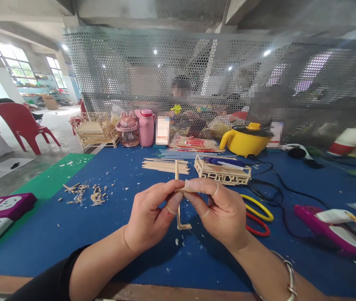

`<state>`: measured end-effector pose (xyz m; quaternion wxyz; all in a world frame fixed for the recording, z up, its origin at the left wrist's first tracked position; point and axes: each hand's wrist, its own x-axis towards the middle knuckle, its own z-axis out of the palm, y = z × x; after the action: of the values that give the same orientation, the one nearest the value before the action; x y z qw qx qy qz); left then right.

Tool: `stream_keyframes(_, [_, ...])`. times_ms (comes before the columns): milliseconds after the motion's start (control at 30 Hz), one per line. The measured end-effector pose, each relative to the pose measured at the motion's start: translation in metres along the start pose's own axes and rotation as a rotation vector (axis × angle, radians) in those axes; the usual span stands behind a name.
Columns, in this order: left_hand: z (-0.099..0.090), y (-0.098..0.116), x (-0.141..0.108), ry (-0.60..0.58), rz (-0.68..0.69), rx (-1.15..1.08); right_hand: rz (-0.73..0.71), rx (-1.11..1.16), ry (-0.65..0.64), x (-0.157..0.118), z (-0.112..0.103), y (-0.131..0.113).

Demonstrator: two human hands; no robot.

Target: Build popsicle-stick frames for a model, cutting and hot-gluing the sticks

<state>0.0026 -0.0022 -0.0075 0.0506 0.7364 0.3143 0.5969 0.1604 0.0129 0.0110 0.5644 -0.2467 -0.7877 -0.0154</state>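
Note:
My left hand [154, 209] and my right hand [220, 211] meet above the middle of the blue table, fingertips pinched together. Between them is a light wooden stick frame [179, 218], with one long upright piece and a short foot bent to the right. Fingers hide its middle, where a small pale piece shows at the fingertips. Thin wrapping covers some fingers of both hands. Beyond the hands lie a bundle of thin wooden sticks [165, 165] and a small wooden lattice rack [223, 172] with a blue pen-like tool [225, 161] on top.
Wood scraps [84, 193] lie left. Yellow and red looped handles [261, 207] rest beside my right hand. Cables run near a purple power strip [328, 225]. A yellow pot [247, 140], pink flask [146, 127] and wooden frames [95, 129] stand before a perforated metal screen [128, 75]; people sit behind it.

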Motion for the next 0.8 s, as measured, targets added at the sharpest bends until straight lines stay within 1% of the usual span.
stream_keyframes(333, [-0.0002,0.0024,0.0007,-0.005,-0.025,-0.006,-0.025,0.033,-0.006,-0.0018,-0.0019,0.0022])
stream_keyframes(800, [0.0002,0.0036,0.0009,-0.008,-0.053,-0.031,0.031,0.042,-0.003,-0.0013,-0.0005,0.0011])
